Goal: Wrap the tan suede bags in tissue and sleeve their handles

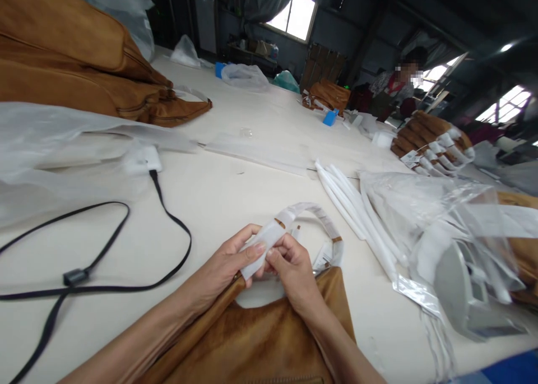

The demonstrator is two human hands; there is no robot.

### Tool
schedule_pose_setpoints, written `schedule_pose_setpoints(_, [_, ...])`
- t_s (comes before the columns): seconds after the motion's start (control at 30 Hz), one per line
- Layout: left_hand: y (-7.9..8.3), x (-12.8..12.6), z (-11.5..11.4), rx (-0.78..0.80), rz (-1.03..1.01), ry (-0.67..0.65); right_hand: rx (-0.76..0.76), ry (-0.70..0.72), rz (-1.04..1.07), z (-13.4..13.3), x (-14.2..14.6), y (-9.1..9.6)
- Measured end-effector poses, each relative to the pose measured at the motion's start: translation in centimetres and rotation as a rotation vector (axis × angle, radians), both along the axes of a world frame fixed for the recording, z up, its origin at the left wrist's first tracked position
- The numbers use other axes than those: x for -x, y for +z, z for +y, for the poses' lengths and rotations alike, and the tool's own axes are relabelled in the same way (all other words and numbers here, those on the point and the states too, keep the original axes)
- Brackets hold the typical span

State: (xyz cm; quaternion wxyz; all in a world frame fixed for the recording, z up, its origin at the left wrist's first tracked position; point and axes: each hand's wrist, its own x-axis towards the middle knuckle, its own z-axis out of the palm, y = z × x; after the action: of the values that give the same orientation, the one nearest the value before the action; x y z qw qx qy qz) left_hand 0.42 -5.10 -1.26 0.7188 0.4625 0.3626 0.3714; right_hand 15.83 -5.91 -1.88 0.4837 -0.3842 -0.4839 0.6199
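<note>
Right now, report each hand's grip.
Left hand: closed, holding white wrap on the handle.
Right hand: closed, holding the same wrap.

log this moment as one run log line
left hand: grips white wrap strip | right hand: pinches same strip | tan suede bag: under both hands

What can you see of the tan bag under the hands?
It is a tan, suede-looking bag lying on the white table, running out of view at the bottom. A zip seam shows near the lower edge. Its looped handle is partly wrapped in white sheeting, with brown showing at gaps, and a tag sits beside it. The left hand and right hand pinch the wrapping.
</note>
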Motion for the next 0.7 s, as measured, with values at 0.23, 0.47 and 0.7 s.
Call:
schedule_pose_setpoints(0.23, [-0.1, -0.1, 0.2, 0.023, 0.007, -0.004, 0.027, -0.024, -0.036, 0.1, 0.1, -0.7])
schedule_pose_setpoints(0.47, [0.2, -0.5, 0.0, 0.0, 0.065, -0.074, 0.111, -0.142, -0.035, 0.8, 0.4, -1.8])
schedule_pose_setpoints(0.7, [-0.2, -0.9, -0.1, 0.038, 0.074, -0.188, 0.052, -0.467, -0.101, 1.6, -0.5, -1.9])
